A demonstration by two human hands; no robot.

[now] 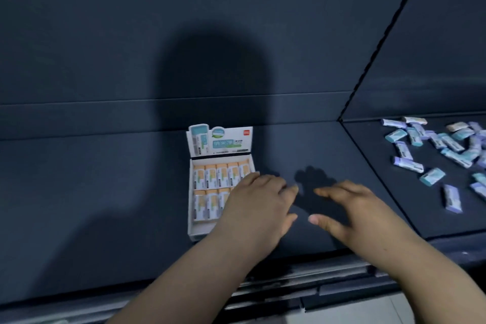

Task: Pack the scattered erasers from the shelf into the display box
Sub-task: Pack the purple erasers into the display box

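Observation:
A white display box (191,229) with an upright printed lid flap (221,141) stands on the dark shelf. Orange-and-white wrapped erasers (210,175) fill it in two rows. My left hand (259,205) hovers over the box's right front part, fingers relaxed, holding nothing, and hides the erasers there. To its right, over bare shelf, my right hand (352,212) is spread and relaxed with nothing in it. Several blue, teal and purple wrapped erasers (436,148) lie scattered on the neighbouring shelf panel at the far right.
The dark shelf (105,192) has a back wall and a low ledge behind the box. A seam (368,163) divides it from the right panel. The shelf's front rail (289,281) runs below my forearms. My shadow falls on the wall.

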